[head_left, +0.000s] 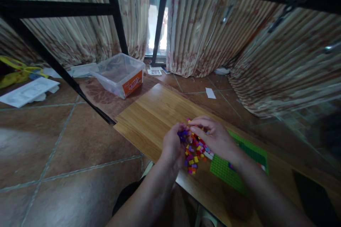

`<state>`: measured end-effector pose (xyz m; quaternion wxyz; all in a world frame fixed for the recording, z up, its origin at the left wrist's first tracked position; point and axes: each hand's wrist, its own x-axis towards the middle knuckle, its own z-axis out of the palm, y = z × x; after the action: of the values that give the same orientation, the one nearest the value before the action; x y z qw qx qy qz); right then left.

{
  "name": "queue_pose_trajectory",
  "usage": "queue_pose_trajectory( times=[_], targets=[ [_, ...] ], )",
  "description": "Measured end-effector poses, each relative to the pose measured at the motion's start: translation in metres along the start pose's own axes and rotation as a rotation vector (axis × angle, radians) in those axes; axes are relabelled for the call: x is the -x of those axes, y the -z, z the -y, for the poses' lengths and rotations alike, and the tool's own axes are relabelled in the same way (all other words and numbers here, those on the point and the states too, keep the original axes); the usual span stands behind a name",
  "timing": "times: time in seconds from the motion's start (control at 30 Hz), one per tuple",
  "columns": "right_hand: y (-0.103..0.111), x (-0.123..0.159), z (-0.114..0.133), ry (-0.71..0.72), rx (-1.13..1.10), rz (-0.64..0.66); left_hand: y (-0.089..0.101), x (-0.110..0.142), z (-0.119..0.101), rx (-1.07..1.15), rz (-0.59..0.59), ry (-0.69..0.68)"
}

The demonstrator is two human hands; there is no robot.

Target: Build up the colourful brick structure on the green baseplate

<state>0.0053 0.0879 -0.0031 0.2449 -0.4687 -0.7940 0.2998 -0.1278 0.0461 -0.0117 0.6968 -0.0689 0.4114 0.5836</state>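
Orange is the label [132, 83] on the clear plastic box [108, 82], far left; its light lettering is too blurred to read. On the far floor, a white card [154, 72] bears dark print, also unreadable. The wooden table [149, 110] stands above brown tiles [90, 142], before patterned curtains [213, 35]. The left hand [170, 145] curls beside purple bricks [182, 135]; the right hand [213, 136] bends over colourful bricks [196, 159], left of a green baseplate [223, 170]. Whether either pinches one, I cannot tell.
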Motion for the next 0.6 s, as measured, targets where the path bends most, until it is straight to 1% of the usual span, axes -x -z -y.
queue_pose_trajectory(
  times=[0.03, 0.1, 0.2, 0.27, 0.4, 0.6],
  targets=[
    [-0.001, -0.001, 0.000, -0.011, 0.015, -0.007, 0.000, 0.001, 0.000, 0.012, 0.009, 0.010],
    [-0.006, -0.002, -0.008, -0.062, 0.124, -0.021, 0.000, 0.002, -0.001, 0.025, 0.006, 0.012],
    [-0.018, -0.004, -0.024, -0.132, 0.339, 0.056, 0.001, 0.003, -0.003, 0.033, -0.009, -0.009],
    [-0.025, -0.003, -0.031, -0.148, 0.426, 0.096, 0.001, 0.003, -0.005, 0.042, -0.004, -0.011],
    [-0.032, -0.002, -0.031, -0.162, 0.469, 0.087, 0.001, 0.003, -0.006, 0.048, -0.002, -0.002],
    [-0.033, 0.000, -0.030, -0.129, 0.498, 0.070, 0.003, -0.001, -0.003, -0.008, 0.007, -0.021]
  ],
)
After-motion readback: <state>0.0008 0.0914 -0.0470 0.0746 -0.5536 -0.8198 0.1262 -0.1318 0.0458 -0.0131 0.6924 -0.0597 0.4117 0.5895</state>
